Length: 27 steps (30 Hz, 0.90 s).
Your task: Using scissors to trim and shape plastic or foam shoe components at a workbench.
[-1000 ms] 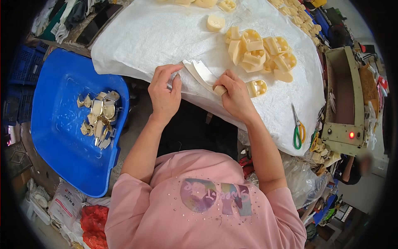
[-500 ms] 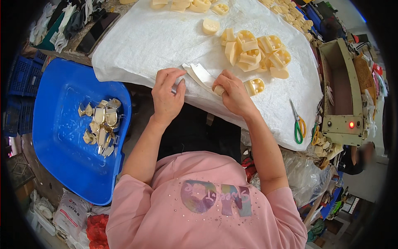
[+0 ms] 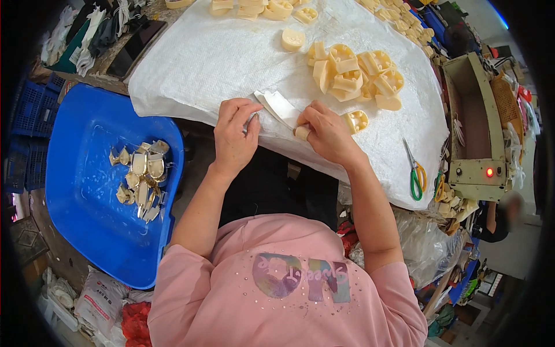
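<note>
Strip (image 3: pixel 282 109) between left hand (image 3: pixel 236 136) and right hand (image 3: pixel 328 133), tub (image 3: pixel 84 214) left, scissors (image 3: pixel 414 166) right.

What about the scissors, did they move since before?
No. The scissors lie in the same spot on the white sheet, near its right edge.

White woven sheet (image 3: pixel 202 69) with a heap of cream pieces (image 3: pixel 347 81), a round cream block (image 3: pixel 293 40) and scissors (image 3: pixel 414 168)

Workshop: cream moulded parts (image 3: pixel 350 80) heaped on a sheeted bench (image 3: pixel 219 66), scissors (image 3: pixel 414 166) and boxy machine (image 3: pixel 476 168) by right edge, blue tub (image 3: pixel 87 214) off left.
</note>
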{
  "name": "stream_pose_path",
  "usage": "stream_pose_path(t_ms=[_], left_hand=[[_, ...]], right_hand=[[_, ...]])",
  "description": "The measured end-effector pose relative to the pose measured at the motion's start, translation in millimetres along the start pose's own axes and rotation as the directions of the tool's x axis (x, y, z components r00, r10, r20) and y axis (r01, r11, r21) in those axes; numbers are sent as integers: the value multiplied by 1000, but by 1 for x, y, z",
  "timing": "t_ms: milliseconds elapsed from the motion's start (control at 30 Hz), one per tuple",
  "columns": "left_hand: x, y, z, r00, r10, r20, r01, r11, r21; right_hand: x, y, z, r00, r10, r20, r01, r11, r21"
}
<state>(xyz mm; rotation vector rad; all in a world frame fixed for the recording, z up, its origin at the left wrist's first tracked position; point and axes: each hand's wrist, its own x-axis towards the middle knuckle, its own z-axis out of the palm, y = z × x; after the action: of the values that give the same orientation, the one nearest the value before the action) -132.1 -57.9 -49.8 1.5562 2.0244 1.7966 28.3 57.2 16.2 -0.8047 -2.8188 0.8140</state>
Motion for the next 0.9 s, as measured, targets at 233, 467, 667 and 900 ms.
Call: stream_pose_path(t_ms=[233, 467, 667, 900], left_hand=[[-2, -4, 2, 993, 113, -28, -110, 990, 83], [-16, 14, 16, 953, 302, 6, -302, 953, 20], [-20, 14, 34, 931, 361, 52, -365, 923, 126], [-34, 5, 32, 908, 414, 59, -414, 873, 258]], right_hand=[[-5, -4, 6, 977, -204, -64, 190, 964, -186], [-3, -15, 9, 983, -177, -54, 158, 954, -256], [1, 10, 6, 993, -102, -64, 106, 992, 70], [1, 13, 3, 999, 41, -6, -38, 974, 223]])
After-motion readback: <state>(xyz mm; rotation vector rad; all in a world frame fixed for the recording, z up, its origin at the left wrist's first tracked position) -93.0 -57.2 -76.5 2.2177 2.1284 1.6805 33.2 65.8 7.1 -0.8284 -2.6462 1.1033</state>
